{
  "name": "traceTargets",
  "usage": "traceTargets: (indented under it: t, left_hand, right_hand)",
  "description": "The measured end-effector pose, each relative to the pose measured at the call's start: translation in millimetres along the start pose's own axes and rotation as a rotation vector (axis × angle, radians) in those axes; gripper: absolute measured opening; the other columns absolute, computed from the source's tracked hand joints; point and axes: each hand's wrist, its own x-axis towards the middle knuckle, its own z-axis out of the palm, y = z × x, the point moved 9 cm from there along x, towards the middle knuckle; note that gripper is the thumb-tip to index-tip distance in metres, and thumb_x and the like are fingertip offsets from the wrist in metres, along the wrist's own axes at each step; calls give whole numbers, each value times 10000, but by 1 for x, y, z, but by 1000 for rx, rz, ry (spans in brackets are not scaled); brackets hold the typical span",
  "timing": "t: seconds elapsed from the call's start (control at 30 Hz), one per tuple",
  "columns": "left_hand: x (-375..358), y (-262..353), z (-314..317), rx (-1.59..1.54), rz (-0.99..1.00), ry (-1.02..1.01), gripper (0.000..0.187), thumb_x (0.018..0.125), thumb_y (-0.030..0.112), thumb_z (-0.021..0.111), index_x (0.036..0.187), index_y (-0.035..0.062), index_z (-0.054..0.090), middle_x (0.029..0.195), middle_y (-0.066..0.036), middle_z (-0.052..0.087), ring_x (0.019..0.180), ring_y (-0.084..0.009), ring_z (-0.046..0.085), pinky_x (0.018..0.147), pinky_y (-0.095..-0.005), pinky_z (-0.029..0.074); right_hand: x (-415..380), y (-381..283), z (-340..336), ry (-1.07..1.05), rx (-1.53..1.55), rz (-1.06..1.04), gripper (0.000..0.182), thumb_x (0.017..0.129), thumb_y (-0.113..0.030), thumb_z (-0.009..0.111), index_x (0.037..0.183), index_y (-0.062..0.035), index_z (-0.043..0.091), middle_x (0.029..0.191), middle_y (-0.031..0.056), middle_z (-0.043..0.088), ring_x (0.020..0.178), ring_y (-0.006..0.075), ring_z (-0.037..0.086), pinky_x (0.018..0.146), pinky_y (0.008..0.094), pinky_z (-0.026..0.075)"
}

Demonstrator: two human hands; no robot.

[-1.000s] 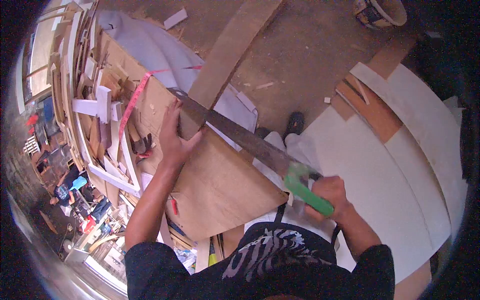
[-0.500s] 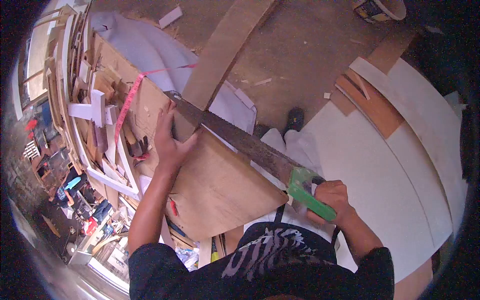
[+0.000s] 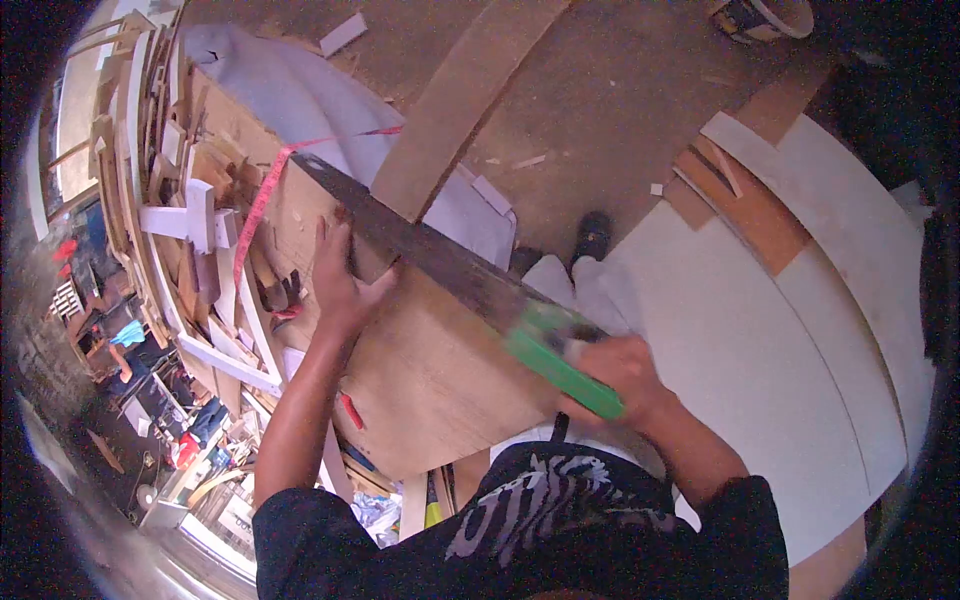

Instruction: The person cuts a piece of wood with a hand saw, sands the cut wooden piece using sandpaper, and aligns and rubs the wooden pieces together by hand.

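My right hand (image 3: 622,372), slightly blurred, is closed around the green handle of a handsaw (image 3: 455,265). The dark blade runs diagonally up and to the left, across a long wooden plank (image 3: 455,105). On the near side of the blade, my left hand (image 3: 343,280) grips the plank's short end, thumb on one side and fingers on the other. Beneath lies a broad plywood board (image 3: 440,370). A red pencil-like object (image 3: 351,411) rests on it close to my left forearm. Past the saw tip, a pink measuring tape (image 3: 262,205) drapes over the board.
A hammer (image 3: 275,285) lies left of my left hand, beside stacked wood offcuts (image 3: 200,225). Large pale sheets (image 3: 740,350) lie to the right. A bucket (image 3: 765,18) stands at the upper right. Grey cloth (image 3: 270,90) hangs behind the board.
My right hand has pushed the saw forward, up and to the left, so its tip reaches farther past the plank. My left hand stays on the plank's end.
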Motion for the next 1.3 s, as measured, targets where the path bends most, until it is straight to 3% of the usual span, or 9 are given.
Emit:
traceTargets:
  t: [0.1,0.17,0.37,0.57,0.73,0.87,1.07,1.13,1.3]
  left_hand:
    - [5,8,-1,35,79,-6,789,662,273,832,1304,-58,515,1422,-267,504,1362,-402,454,1146,-452,358]
    - [7,10,0,30,97,-35,798,652,277,837,1298,-63,516,1421,-273,502,1363,-398,454,1144,-446,363]
    - [2,-10,8,-266,-171,-210,757,674,251,815,1282,-94,525,1414,-292,497,1353,-380,472,1118,-419,395]
    - [0,10,-13,-70,119,131,642,724,234,794,1253,-55,573,1255,-252,582,1180,-390,566,998,-454,462]
    - [-8,5,-5,146,-372,168,337,879,289,680,1042,1,617,1027,-219,586,970,-381,570,838,-482,459]
    - [-6,6,-11,154,-312,324,290,911,298,629,972,16,597,996,-212,578,939,-381,565,814,-491,451]
    - [2,5,-13,45,-180,218,437,837,345,686,1116,28,577,1058,-193,584,1005,-374,569,872,-489,454]
    - [5,39,-26,125,106,208,638,724,395,771,1205,32,560,1115,-183,598,1073,-364,568,921,-468,456]
    - [12,20,-4,69,-18,60,769,601,378,850,1211,6,564,1219,-183,580,1139,-359,547,965,-452,448]
  right_hand:
    - [-40,13,-13,24,47,27,289,691,-402,730,663,-143,604,625,83,578,596,311,651,526,443,516]
    - [-39,5,-32,192,238,-132,217,651,-194,787,627,-120,585,548,43,492,459,247,516,445,352,412]
    - [55,-33,-17,290,271,-172,126,695,-141,734,706,-76,627,603,87,529,521,292,559,497,376,463]
    - [50,-44,-9,360,371,-120,100,717,-125,716,734,-61,642,637,117,571,559,320,597,537,395,498]
    - [50,-63,-17,397,320,15,99,764,-139,700,779,-48,661,684,154,621,586,343,628,549,387,499]
    - [53,-69,-16,299,224,25,95,786,-134,677,791,-42,660,663,157,609,560,310,632,545,371,495]
    - [59,-61,-9,310,243,11,67,773,-111,665,783,-45,670,630,125,597,537,220,630,532,354,487]
    - [55,-66,-10,407,267,-1,59,739,-112,678,763,-59,666,623,111,603,528,243,624,530,348,493]
    - [-3,-21,12,207,-156,0,77,697,-137,710,717,-96,647,597,82,589,501,270,601,495,351,487]
